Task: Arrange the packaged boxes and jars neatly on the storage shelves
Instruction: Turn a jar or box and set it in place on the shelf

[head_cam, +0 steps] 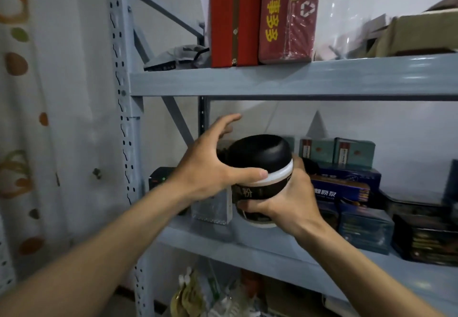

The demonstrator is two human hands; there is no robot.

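Observation:
A round jar (260, 168) with a black domed lid, a white band and a dark label is held in front of the middle shelf (247, 245) of a blue-grey metal rack. My right hand (285, 200) wraps the jar's body from below and the right. My left hand (210, 165) rests on the lid's left side, thumb across the white band, fingers spread toward the back. Blue and teal packaged boxes (347, 193) are stacked on the same shelf to the right. Behind the jar stands a clear box (213, 207).
Red boxes (260, 17) stand upright on the upper shelf (297, 79), with a grey device (173, 59) to their left and a cardboard box (421, 34) at right. Dark boxes (426, 237) sit at far right. Bagged goods (198, 294) lie below. A patterned curtain (22, 118) hangs left.

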